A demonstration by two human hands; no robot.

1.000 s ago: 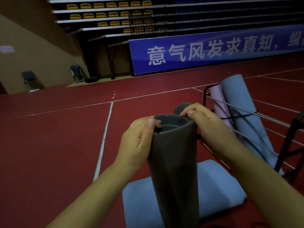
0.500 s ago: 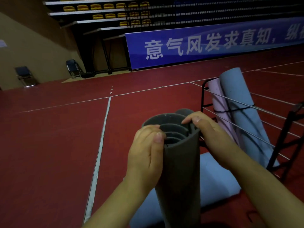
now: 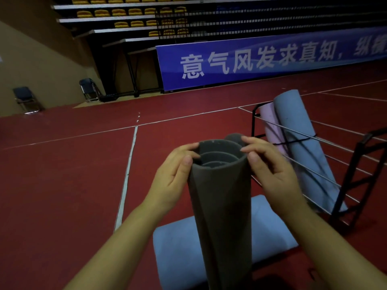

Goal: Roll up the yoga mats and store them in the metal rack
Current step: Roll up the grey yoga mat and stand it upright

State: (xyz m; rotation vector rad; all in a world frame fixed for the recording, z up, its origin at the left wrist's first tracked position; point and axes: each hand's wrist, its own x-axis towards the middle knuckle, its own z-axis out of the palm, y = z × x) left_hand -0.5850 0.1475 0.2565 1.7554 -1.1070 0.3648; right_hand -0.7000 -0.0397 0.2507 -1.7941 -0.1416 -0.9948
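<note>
Both hands re-gripped higher | grey mat [image 3: 219, 206] upright, loosely coiled | left hand [image 3: 173, 178], right hand [image 3: 272, 174] clasp rim

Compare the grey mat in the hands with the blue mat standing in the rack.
The grey mat is dark, and both hands grip its top; the blue mat is pale and untouched. The grey mat stands outside the metal rack; the blue mat leans inside it. Both are rolled.
</note>
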